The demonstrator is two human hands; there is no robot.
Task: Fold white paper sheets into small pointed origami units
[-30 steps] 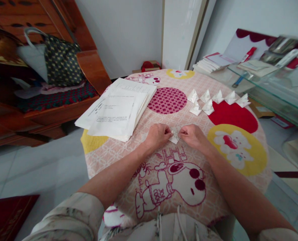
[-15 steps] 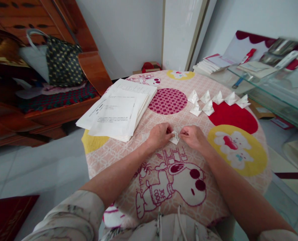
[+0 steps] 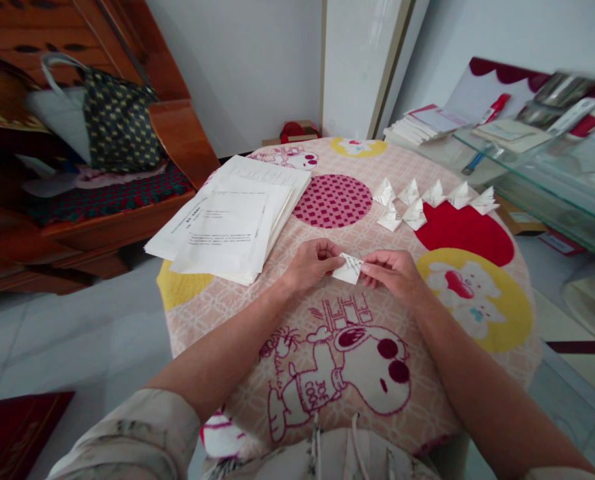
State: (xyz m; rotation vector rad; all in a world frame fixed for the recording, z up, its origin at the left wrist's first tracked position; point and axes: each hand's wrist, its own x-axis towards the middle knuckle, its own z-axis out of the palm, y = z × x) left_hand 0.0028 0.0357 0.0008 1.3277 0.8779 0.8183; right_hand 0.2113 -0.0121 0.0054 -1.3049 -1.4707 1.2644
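Observation:
A small folded piece of printed paper [image 3: 348,269] is held between my two hands, just above the cloth-covered round table [image 3: 327,307]. My left hand [image 3: 313,265] pinches its left edge between thumb and fingers. At the other edge, my right hand [image 3: 390,270] grips it by the thumb and fingertips. Beyond my right hand, several folded paper pieces with pointed tops [image 3: 433,193] stand in two rows. To the left lies a stack of printed sheets [image 3: 222,227]. My fingers partly cover the paper's edges.
On the right, a glass shelf [image 3: 537,173] stands beside the table, bearing metal bowls [image 3: 560,97] and a red marker [image 3: 495,109]. A stack of booklets [image 3: 422,125] sits at the table's far right. A wooden bench [image 3: 127,213] with a patterned bag [image 3: 120,120] is at the left.
The folded paper shows more of its surface than before and seems lifted and turned. My right hand's fingers have shifted from a tight pinch to a looser hold at its right edge.

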